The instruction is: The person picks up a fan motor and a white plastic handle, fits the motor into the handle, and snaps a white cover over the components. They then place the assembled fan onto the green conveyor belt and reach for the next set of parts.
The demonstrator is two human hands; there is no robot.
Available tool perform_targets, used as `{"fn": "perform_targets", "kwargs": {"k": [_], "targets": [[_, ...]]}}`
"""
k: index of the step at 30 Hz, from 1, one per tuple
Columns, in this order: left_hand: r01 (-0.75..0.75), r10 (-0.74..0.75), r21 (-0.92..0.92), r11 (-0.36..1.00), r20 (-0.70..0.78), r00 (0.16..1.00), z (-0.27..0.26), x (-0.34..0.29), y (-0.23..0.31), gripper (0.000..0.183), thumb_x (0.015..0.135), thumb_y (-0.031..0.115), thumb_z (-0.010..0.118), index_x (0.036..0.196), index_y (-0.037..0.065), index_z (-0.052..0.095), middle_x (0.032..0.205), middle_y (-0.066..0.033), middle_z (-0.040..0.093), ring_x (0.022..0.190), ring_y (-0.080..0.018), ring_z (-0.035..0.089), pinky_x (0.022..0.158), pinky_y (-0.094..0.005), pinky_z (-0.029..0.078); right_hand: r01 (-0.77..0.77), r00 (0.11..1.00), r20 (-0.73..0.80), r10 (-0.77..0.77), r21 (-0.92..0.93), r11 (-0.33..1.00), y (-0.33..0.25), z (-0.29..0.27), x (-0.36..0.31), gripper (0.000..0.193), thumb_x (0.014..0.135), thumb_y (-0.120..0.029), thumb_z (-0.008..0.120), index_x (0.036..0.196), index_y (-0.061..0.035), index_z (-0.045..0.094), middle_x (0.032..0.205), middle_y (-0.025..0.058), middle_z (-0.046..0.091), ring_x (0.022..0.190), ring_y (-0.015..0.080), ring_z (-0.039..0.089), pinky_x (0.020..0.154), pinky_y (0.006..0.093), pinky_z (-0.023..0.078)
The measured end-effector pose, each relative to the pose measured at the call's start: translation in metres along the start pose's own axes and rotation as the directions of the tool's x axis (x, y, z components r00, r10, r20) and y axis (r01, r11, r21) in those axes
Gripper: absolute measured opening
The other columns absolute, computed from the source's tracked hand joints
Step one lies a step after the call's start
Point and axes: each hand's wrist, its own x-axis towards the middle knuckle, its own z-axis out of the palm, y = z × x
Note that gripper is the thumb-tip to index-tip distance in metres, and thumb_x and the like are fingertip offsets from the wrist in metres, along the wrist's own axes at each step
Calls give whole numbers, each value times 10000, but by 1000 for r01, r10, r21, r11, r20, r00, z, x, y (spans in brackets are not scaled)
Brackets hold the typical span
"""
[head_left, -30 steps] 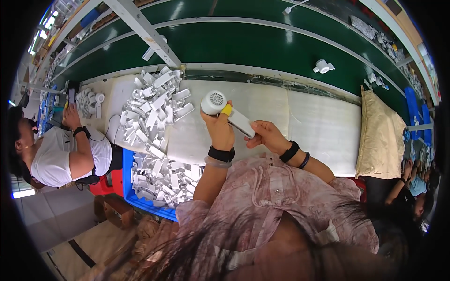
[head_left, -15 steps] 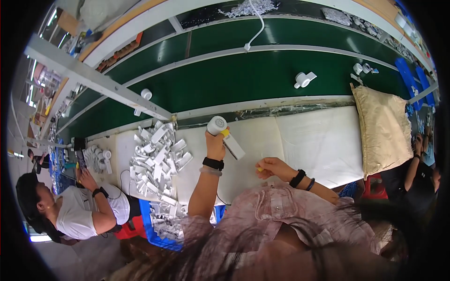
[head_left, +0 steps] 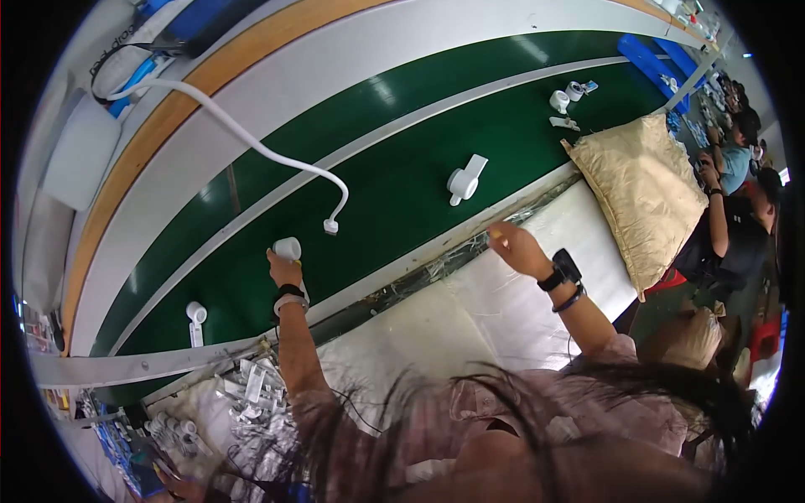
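Observation:
My left hand (head_left: 285, 270) is closed around a white device with a round head (head_left: 288, 248), over the near side of the green belt (head_left: 369, 201). A bit of its flat handle shows beside my wrist; the rest is hidden by the hand. My right hand (head_left: 521, 251) is raised above the belt's near edge, with loosely bent fingers and something yellow at a fingertip. I see nothing held in it. Just beyond it, a similar white device (head_left: 463, 183) lies on the belt, apart from the fingers. Another one (head_left: 196, 318) lies to the left of my left hand.
A white cable (head_left: 335, 189) hangs over the belt. White padding (head_left: 419, 327) covers the near bench, with a heap of white parts (head_left: 251, 394) at its left. A tan sack (head_left: 641, 201) sits at right. More white pieces (head_left: 560, 102) lie farther along; people (head_left: 729, 210) work beyond.
My view has turned and tilted. My left hand has carried the white device from over the padding to over the green belt. My right hand has moved from near my body out toward the belt.

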Motion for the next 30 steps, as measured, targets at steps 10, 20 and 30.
{"fn": "perform_targets", "kwargs": {"k": [10,20,30], "targets": [[-407,383,-23,913,-294,876,-25,-96,-20,610,720,99,710,1261,2,447,1221,-196,510,1127,-375,473,961,-444,366,414,910,257,-325,-586,696,24,22,160,653,637,-80,744,1229,-165,481,1217,115,479,1059,322,538,825,421,480],[84,212,-865,495,214,954,-25,-282,64,516,864,35,584,1338,51,380,1271,-93,491,1154,-225,498,918,-315,429,-187,899,427,-95,572,799,-28,36,67,613,746,-338,759,1194,-15,493,1036,110,604,928,198,613,758,331,536],[-519,643,-494,697,112,758,-87,-331,125,904,641,299,827,1359,21,353,1319,-178,384,1241,-353,352,1069,-426,275,-546,712,580,-394,812,209,-111,15,-62,585,862,-400,612,1245,1,426,1047,149,606,865,282,660,691,367,557]]}}
